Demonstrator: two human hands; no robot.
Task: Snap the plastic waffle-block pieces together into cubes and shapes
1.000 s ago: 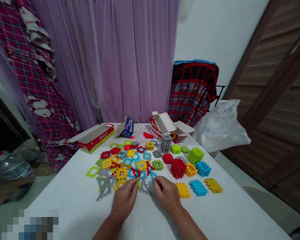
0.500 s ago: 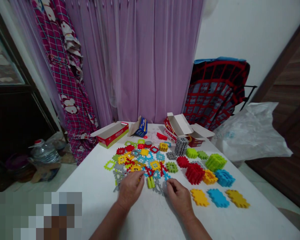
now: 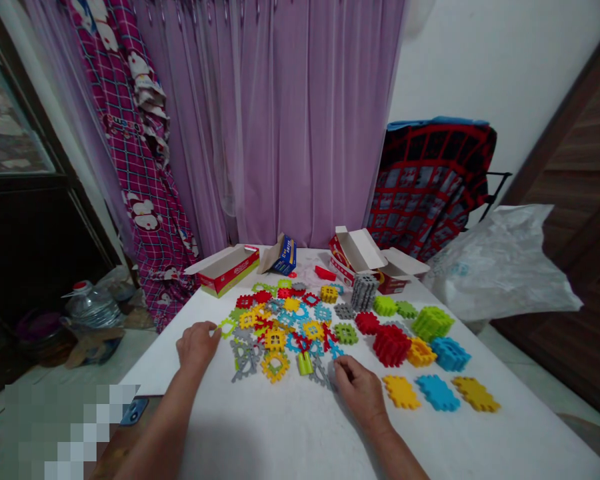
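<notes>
My left hand point(image 3: 199, 343) reaches to the left side of a pile of plastic building pieces. Its thumb and index finger close on the edge of a lime-green notched frame piece point(image 3: 227, 327). On the right, my right hand point(image 3: 359, 382) rests low over the table with curled fingers; whatever may be inside them is hidden. Beside its fingertips lies a grey triangular lattice piece point(image 3: 320, 373). Between the hands are a yellow-green double-tube piece point(image 3: 305, 363), a yellow notched frame point(image 3: 275, 367) and a yellow window piece point(image 3: 275, 340).
Sorted stacks stand to the right: red pieces point(image 3: 391, 345), lime pieces point(image 3: 433, 323), blue pieces point(image 3: 450, 354) and tall grey pieces point(image 3: 364, 293). Flat yellow point(image 3: 401, 392) and blue plates point(image 3: 437, 393) lie in front. Opened cartons, including a red-and-green box point(image 3: 230, 273), line the back of the white table point(image 3: 260, 433).
My left hand has moved left from the front of the pile to the lime-green frame piece, uncovering the yellow frame and window pieces. My right hand has stayed almost still.
</notes>
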